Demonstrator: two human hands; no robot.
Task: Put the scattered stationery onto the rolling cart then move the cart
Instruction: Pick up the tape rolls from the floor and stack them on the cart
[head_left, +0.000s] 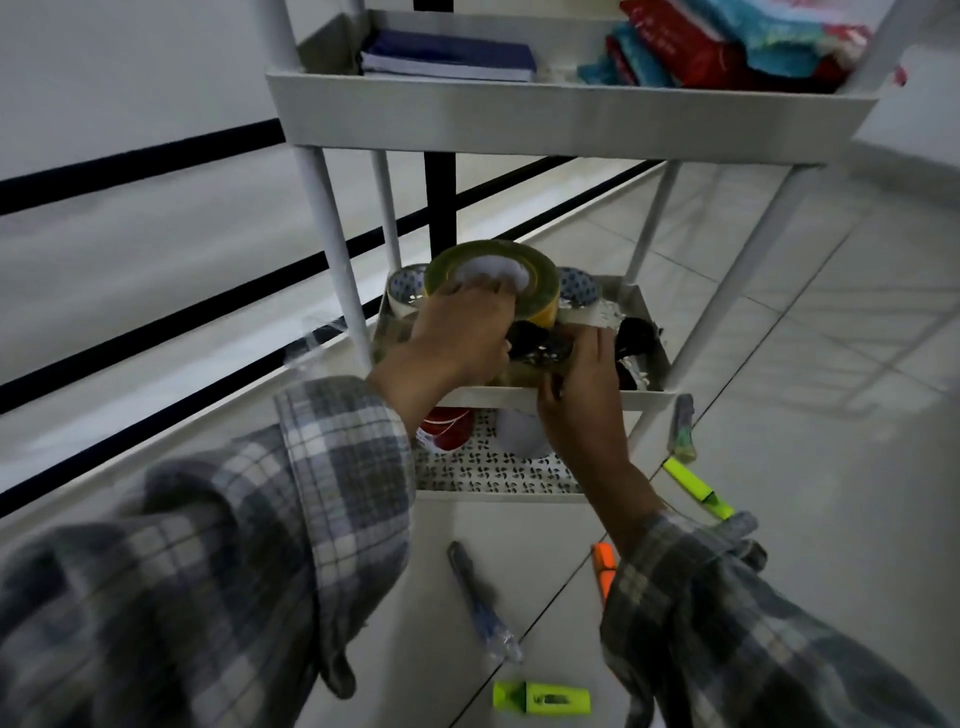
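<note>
We are loading the cart's middle tray (644, 400): left hand (457, 332) clasping the yellow tape roll (491, 278) over its left side, right hand (584, 384) curling at the near rim, grip unclear. Pen (480, 603) and highlighters (540, 697) are lying on the near floor, so we are judging loading unfinished, cart unmoved.

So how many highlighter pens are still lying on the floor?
3: a yellow-green highlighter nearest the camera, an orange highlighter by the right sleeve, and a yellow highlighter beside the cart. The sleeves may hide more.

Both hands reach forward, left hand (460, 332) fingers curled gripping, right hand (582, 384) flat.
</note>
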